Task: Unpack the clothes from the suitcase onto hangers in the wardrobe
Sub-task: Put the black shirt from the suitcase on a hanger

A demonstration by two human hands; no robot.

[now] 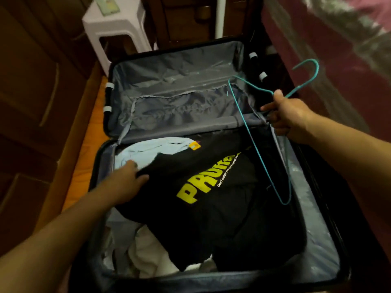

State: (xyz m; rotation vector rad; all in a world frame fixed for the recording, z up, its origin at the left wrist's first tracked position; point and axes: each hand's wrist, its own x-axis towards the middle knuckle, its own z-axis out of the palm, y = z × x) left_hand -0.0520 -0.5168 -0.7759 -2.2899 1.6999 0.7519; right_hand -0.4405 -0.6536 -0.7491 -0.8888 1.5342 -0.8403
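An open dark suitcase [99,166] lies on the floor, its grey-lined lid [177,85] folded back away from me. A black T-shirt with yellow lettering [211,199] lies on top of the clothes inside. Under it are a light blue garment [146,151] at the far left and white cloth [146,256] near the front. My left hand [129,180] grips the left edge of the black T-shirt, thumb on top. My right hand [287,117] holds a teal wire hanger [262,157] near its neck, above the suitcase's right side.
A white plastic stool [114,28] stands beyond the suitcase at the far left. Dark wooden wardrobe doors [31,92] run along the left. A bed with dark red patterned bedding [330,49] borders the right side. A strip of orange floor [95,123] shows left of the suitcase.
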